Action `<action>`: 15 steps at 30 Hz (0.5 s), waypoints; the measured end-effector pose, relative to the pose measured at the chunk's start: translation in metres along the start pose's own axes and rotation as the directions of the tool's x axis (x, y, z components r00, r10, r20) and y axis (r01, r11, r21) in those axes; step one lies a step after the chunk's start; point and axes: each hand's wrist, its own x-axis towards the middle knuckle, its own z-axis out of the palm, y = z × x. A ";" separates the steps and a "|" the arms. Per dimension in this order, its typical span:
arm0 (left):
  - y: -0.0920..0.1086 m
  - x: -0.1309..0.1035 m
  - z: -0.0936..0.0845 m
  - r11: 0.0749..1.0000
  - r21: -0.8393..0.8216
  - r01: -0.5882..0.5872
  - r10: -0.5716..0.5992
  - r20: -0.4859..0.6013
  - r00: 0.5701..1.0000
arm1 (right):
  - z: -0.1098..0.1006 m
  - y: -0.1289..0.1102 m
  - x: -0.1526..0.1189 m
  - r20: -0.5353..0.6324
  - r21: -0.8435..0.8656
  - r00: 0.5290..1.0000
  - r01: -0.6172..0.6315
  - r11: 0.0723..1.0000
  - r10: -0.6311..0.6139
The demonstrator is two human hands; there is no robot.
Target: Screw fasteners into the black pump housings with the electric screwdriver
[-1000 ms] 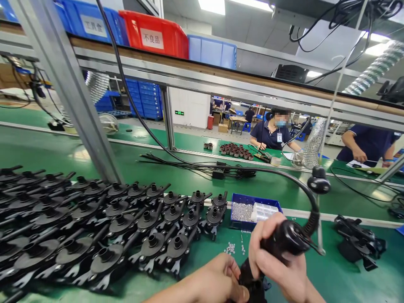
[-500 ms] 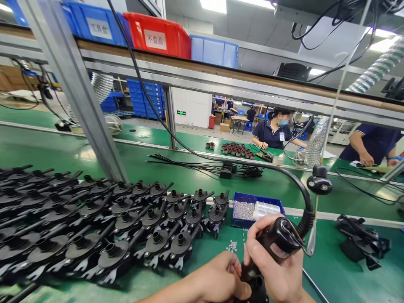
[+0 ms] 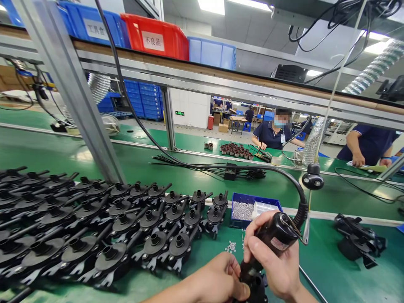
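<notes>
One black part [image 3: 258, 289] is sitting at the bottom edge, partly cut off; left hand [image 3: 219, 275] is pinching it, right hand [image 3: 279, 267] is wrapping around a driver [image 3: 276, 235], tip hiding from view. Green table [image 3: 318, 235] is spreading underneath, someone in navy [image 3: 269, 136] working beyond. Metal rod [image 3: 312, 283] is showing by the right wrist, unlike a second ago.

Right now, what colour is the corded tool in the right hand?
Black; the corded tool shows best in the head view.
</notes>
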 end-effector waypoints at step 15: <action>0.017 -0.020 -0.006 0.912 0.322 -0.255 0.241 0.085 0.967 | -0.010 -0.003 0.003 0.119 0.006 0.992 -0.039 0.999 0.038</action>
